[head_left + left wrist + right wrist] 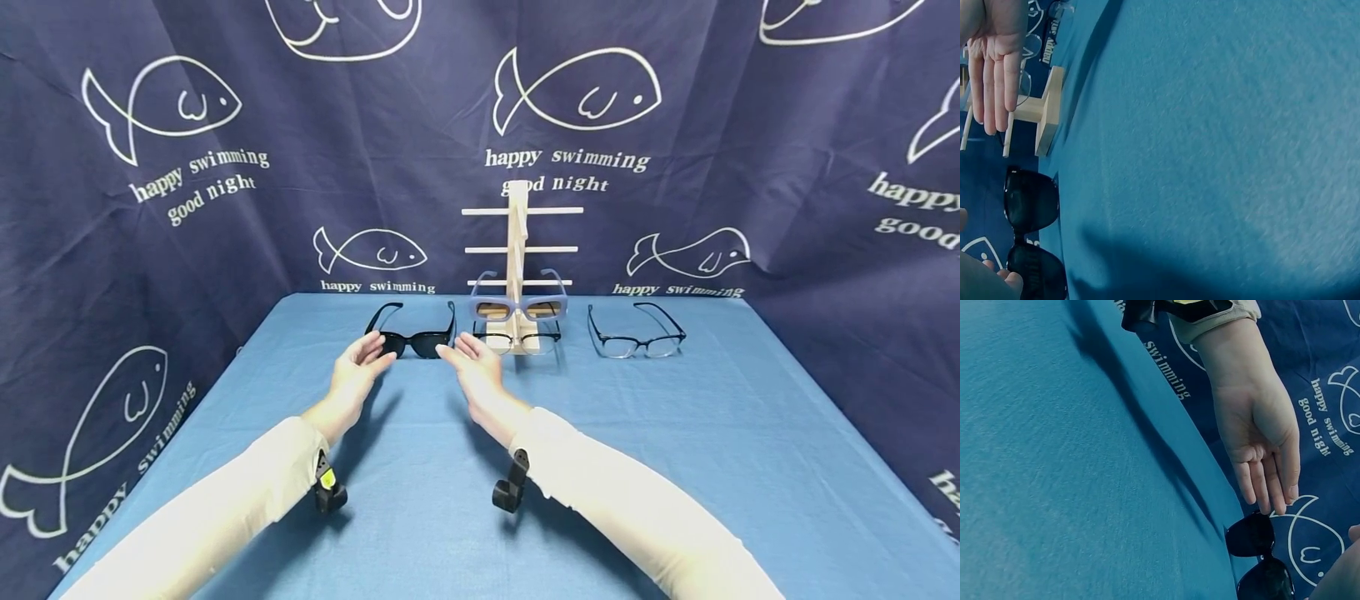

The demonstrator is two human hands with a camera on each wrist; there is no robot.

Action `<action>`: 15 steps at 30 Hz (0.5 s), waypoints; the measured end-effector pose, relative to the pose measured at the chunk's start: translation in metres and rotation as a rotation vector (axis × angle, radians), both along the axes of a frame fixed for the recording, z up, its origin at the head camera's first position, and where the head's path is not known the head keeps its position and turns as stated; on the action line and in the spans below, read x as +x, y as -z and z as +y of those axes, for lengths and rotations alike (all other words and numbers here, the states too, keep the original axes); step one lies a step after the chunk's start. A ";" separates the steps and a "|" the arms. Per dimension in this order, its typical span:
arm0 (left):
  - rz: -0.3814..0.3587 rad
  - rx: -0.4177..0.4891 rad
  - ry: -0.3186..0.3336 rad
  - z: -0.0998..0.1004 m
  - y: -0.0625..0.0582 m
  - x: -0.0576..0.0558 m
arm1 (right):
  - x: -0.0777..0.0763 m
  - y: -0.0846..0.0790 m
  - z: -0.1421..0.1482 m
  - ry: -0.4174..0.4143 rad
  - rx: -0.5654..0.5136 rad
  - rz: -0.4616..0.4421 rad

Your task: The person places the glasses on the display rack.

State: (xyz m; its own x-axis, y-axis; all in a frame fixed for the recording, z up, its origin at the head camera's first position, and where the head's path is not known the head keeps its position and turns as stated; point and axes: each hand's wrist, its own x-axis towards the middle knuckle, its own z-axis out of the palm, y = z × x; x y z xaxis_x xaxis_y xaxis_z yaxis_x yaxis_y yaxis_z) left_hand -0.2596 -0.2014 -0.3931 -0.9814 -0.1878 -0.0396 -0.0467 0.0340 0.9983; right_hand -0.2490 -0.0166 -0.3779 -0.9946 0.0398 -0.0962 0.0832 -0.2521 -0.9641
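Black sunglasses (pixel 425 344) with dark lenses stand on the blue table, temples pointing back. At their left end is my left hand (pixel 349 385), its fingertips right at the left lens. My right hand (pixel 480 379) reaches toward the other end, fingers extended and thumb apart from them, close to the right lens. In the left wrist view the right hand (pixel 999 69) shows its palm with straight fingers, apart from the sunglasses (pixel 1032 200). In the right wrist view the left hand (pixel 1257 431) has loosely straight fingers, tips overlapping the upper edge of the sunglasses (pixel 1250 536).
Just right of the sunglasses stands a wooden display rack (pixel 517 242) with crossbars. It bears blue-framed glasses (pixel 517 307), with thin-framed glasses (pixel 519 340) below them. Farther right, black-framed clear glasses (pixel 640 343) sit on the table (pixel 675 467). A dark blue curtain (pixel 420 167) surrounds the back and sides.
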 end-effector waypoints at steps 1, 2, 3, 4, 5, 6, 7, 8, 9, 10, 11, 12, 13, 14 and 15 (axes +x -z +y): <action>0.004 -0.003 0.003 -0.001 -0.001 -0.001 | 0.000 -0.001 -0.001 0.001 -0.002 -0.001; 0.010 -0.010 0.005 -0.002 -0.001 -0.002 | -0.001 -0.001 -0.002 0.003 -0.008 -0.001; 0.016 -0.018 0.005 -0.002 -0.002 -0.003 | -0.001 -0.001 -0.003 0.006 -0.007 -0.002; 0.023 -0.020 0.006 -0.003 -0.002 -0.004 | -0.002 -0.001 -0.003 0.009 -0.007 0.001; 0.028 -0.022 0.004 -0.004 -0.003 -0.005 | -0.003 -0.001 -0.004 0.013 -0.007 0.001; 0.035 -0.025 0.001 -0.004 -0.003 -0.006 | -0.004 -0.001 -0.004 0.020 -0.006 0.000; 0.040 -0.027 -0.006 -0.005 -0.003 -0.007 | -0.004 -0.001 -0.005 0.026 -0.004 0.000; 0.042 -0.034 -0.012 -0.006 -0.003 -0.008 | -0.006 -0.001 -0.006 0.033 -0.007 0.002; 0.041 -0.040 -0.019 -0.006 -0.004 -0.009 | -0.007 0.000 -0.006 0.040 -0.008 0.005; 0.041 -0.048 -0.022 -0.007 -0.004 -0.009 | -0.008 0.000 -0.007 0.046 -0.012 0.009; 0.038 -0.058 -0.027 -0.007 -0.004 -0.010 | -0.010 0.000 -0.008 0.052 -0.014 0.009; 0.035 -0.067 -0.030 -0.007 -0.005 -0.011 | -0.011 0.001 -0.009 0.057 -0.017 0.008; 0.032 -0.074 -0.032 -0.007 -0.006 -0.012 | -0.012 0.001 -0.010 0.060 -0.020 0.009; 0.028 -0.080 -0.033 -0.007 -0.006 -0.012 | -0.014 0.001 -0.010 0.064 -0.021 0.008; 0.025 -0.087 -0.033 -0.006 -0.007 -0.013 | -0.015 0.001 -0.011 0.067 -0.016 0.007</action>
